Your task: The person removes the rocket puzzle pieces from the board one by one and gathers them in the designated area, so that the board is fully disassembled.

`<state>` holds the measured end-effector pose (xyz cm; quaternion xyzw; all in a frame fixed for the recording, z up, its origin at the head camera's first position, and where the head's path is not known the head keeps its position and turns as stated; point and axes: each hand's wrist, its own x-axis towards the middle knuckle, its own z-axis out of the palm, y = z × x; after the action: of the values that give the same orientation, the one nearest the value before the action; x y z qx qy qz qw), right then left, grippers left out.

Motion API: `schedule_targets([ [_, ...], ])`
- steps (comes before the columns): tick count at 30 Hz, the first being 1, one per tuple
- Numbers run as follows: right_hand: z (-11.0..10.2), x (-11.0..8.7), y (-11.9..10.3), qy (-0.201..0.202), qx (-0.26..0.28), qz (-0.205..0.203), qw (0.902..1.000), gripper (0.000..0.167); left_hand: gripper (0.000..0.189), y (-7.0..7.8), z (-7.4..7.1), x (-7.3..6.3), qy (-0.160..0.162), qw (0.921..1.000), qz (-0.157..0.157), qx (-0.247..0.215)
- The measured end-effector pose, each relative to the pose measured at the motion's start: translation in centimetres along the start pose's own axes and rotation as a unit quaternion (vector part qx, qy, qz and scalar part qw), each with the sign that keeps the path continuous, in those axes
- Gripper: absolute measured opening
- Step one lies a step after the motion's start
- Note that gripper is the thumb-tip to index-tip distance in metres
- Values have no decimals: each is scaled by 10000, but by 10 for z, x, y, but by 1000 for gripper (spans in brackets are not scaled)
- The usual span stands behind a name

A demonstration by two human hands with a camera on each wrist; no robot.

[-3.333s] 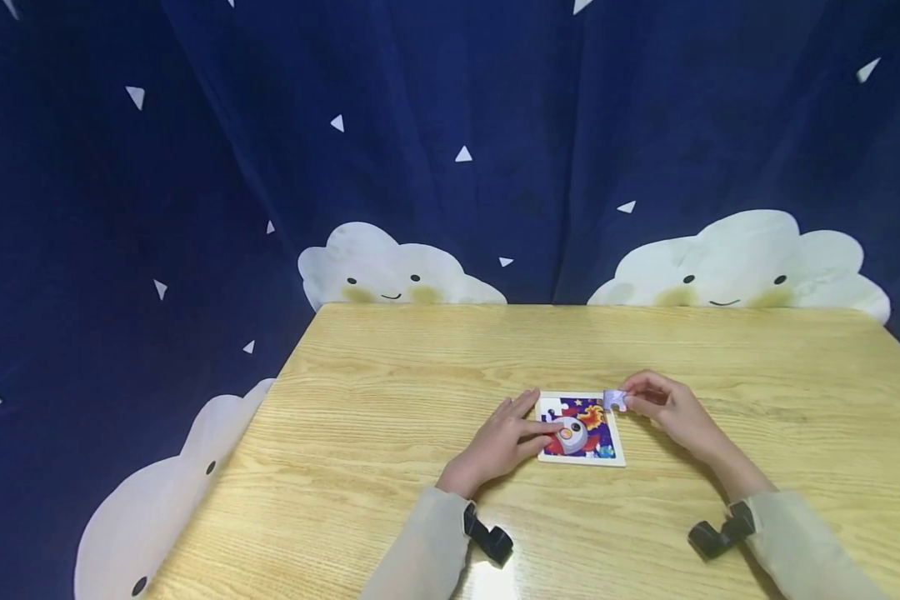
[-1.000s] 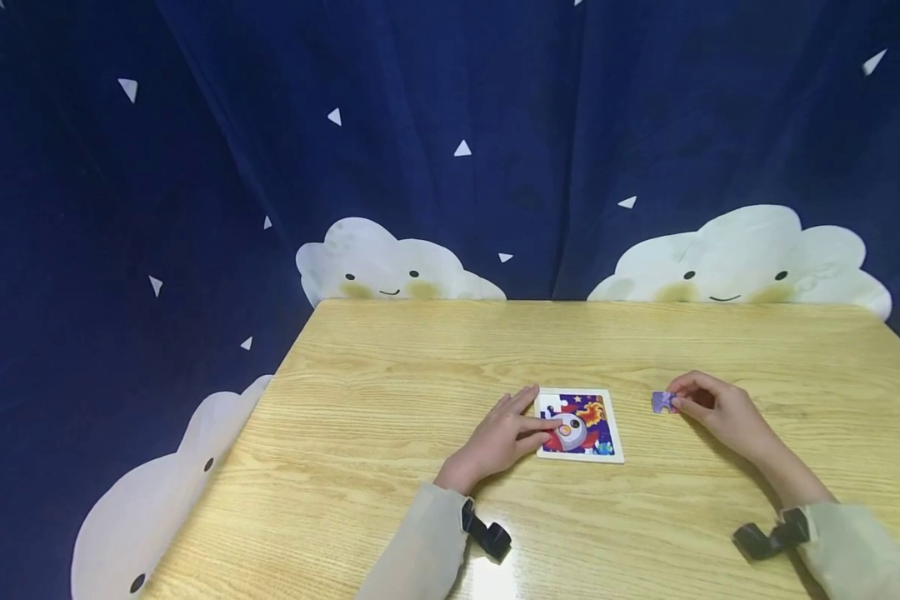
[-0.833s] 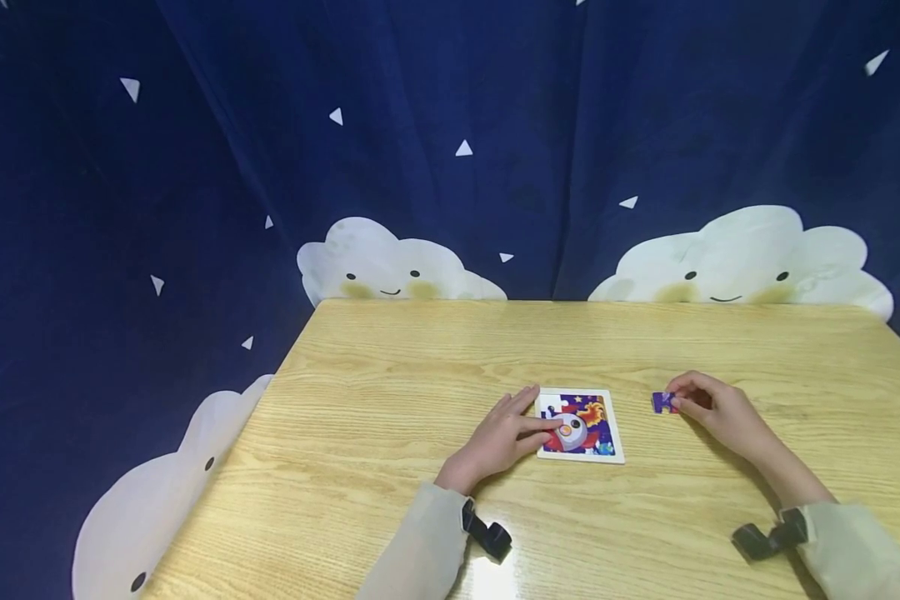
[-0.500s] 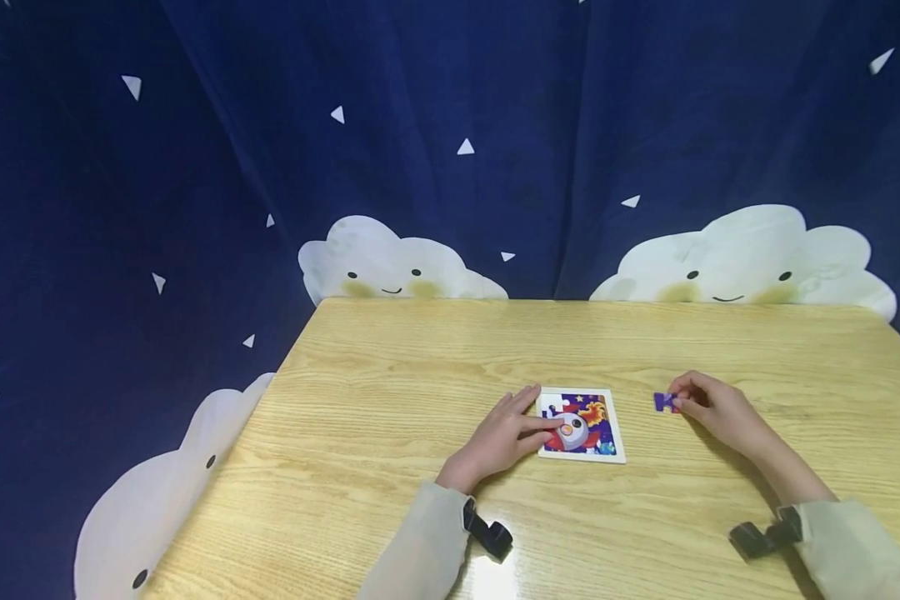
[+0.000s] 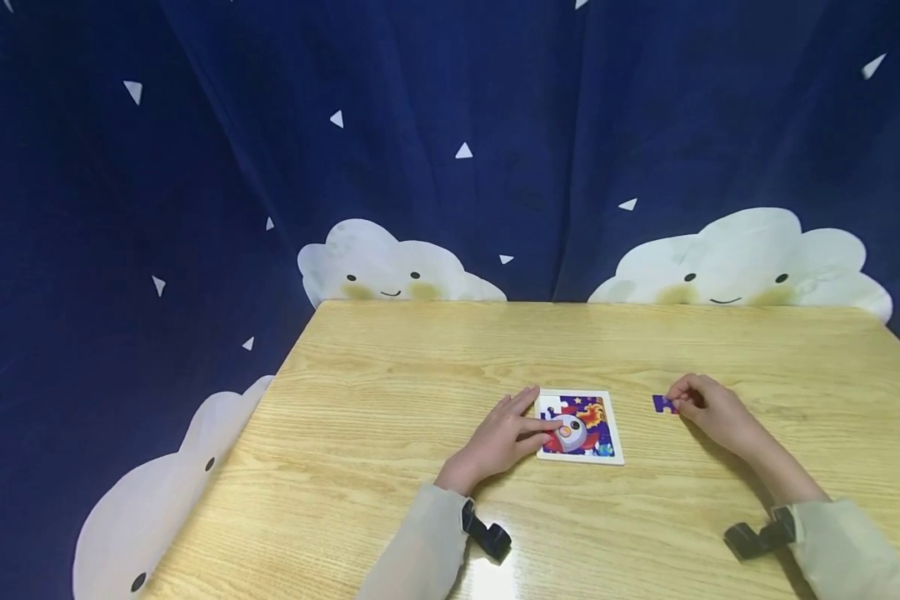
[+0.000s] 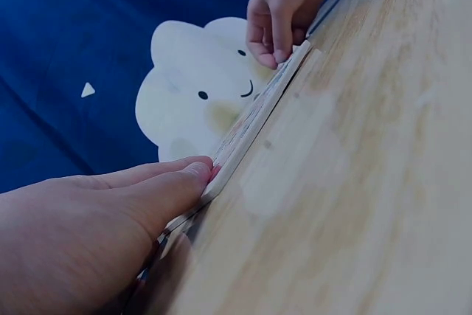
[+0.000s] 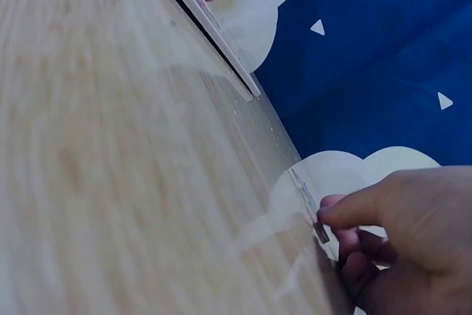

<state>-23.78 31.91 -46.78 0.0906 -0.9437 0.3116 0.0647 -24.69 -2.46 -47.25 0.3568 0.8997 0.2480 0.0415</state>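
A small jigsaw puzzle (image 5: 588,429) in a white frame lies on the table, showing a grey and red rocket on purple. A white gap (image 5: 549,403) shows at its upper left corner. My left hand (image 5: 497,437) rests over the puzzle's left side, its fingers stretched across the picture. To the right of the frame, my right hand (image 5: 712,414) pinches a purple puzzle piece (image 5: 662,404) between thumb and fingers, low over the wood. The right wrist view has the piece nearly edge-on at the fingertips (image 7: 328,212).
The wooden table (image 5: 390,400) runs back to a dark blue curtain (image 5: 420,125) with white clouds and triangles. Each wrist wears a black strap, one of them the right strap (image 5: 761,536).
Since the earliest frame, my right hand has carried the piece rightward, off the frame's upper right corner. In the last second the piece tilts slightly between the fingers. My left hand stays put.
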Motion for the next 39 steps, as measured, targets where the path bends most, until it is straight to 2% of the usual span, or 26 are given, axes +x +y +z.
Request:
schedule_targets([
  [6,-5,-2,1,-185,389,511,9978,15,32,0,0,0,3,10000,-28,-36],
  [11,-4,-3,-2,-38,435,565,9974,21,32,0,-1,-1,-22,10000,-54,-74],
  [20,9,2,-17,279,508,157,9982,19,32,0,-1,-1,-24,10000,-63,-70],
  [39,47,27,-61,-192,885,-462,9948,16,33,-2,0,0,-37,10000,-34,32],
])
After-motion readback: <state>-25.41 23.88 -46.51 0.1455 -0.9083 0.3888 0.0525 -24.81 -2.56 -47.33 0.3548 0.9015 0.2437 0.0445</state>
